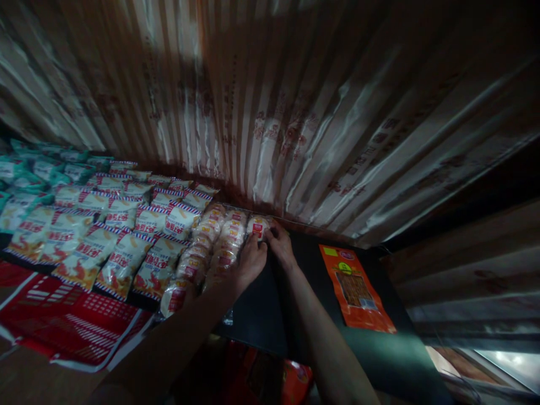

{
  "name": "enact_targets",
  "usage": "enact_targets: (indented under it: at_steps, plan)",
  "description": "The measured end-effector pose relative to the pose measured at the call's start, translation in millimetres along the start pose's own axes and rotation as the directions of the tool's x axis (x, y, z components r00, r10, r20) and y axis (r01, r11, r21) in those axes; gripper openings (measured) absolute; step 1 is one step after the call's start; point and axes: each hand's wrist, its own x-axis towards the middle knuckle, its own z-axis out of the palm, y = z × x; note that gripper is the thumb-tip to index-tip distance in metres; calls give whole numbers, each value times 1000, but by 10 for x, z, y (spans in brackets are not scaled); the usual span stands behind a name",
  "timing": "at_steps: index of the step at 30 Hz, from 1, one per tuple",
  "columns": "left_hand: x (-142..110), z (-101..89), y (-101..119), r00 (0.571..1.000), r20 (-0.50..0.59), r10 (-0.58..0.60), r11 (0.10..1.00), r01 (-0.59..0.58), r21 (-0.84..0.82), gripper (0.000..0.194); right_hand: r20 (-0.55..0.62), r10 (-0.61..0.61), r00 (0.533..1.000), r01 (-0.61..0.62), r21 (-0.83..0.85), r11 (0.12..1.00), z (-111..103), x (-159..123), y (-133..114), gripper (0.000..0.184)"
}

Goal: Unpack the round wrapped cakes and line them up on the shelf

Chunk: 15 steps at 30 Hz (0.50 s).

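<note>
At the back edge of the dark tabletop [261, 304], a round white snack in clear wrapping with a red label [257, 226] lies between my hands. My left hand [252, 256] grips its near side with bent fingers. From the right, my right hand [279, 243] holds its edge, fingers curled and partly hidden. Just left of it run two rows of similar wrapped round snacks [225, 247], overlapping each other from back to front. My left forearm covers the near part of these rows.
Rows of striped snack bags [116, 261] stand further left, with green bags [25, 174] beyond them. A red plastic basket [76, 326] sits below the front left edge. On the right lies an orange snack packet [356, 289]. A pleated, printed curtain [270, 112] hangs behind.
</note>
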Motion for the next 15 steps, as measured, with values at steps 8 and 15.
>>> enact_targets:
  at_steps: [8, 15]
  plan:
    - [-13, -13, 95, 999, -16, 39, 999, -38, 36, 48, -15, 63, 998, -64, -221, 973, -132, 121, -23, 16]
    - [-8, 72, 56, 1000, 9, 27, 1000, -27, 11, 48, -32, 88, 996, -94, -284, 954, -236, -117, 64, 20]
